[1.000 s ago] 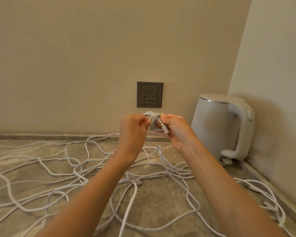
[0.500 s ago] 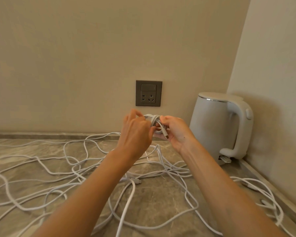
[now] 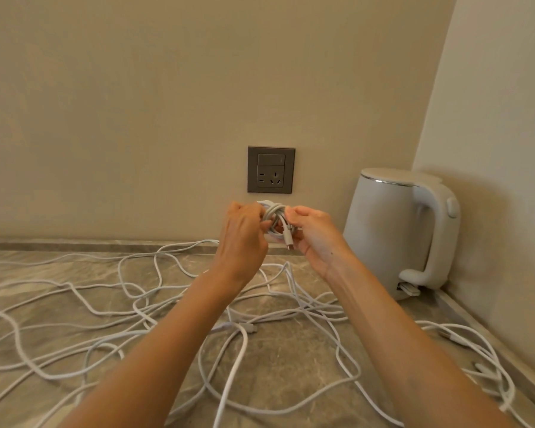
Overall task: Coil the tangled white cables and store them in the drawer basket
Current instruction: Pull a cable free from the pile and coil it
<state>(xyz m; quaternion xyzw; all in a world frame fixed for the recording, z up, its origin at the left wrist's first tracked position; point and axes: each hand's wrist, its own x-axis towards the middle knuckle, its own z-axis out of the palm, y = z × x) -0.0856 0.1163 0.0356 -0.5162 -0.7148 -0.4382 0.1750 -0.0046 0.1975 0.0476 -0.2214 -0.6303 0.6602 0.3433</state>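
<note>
A small coil of white cable (image 3: 275,218) is held up in the air between both hands, below the wall socket. My left hand (image 3: 244,234) grips its left side with curled fingers. My right hand (image 3: 314,233) pinches its right side, and a plug end (image 3: 288,240) hangs down from the coil by the right thumb. Several loose white cables (image 3: 142,307) lie tangled across the grey marbled counter (image 3: 284,353) under my arms. More white cable (image 3: 476,350) lies at the right edge. The drawer basket is not in view.
A white electric kettle (image 3: 396,233) stands in the back right corner, its handle turned right. A dark grey wall socket (image 3: 271,169) sits on the beige wall just above the hands. A second wall closes off the right side.
The left hand's fingers have shifted on the coil and curled around its left side. The coil and the right hand have stayed at about the same place.
</note>
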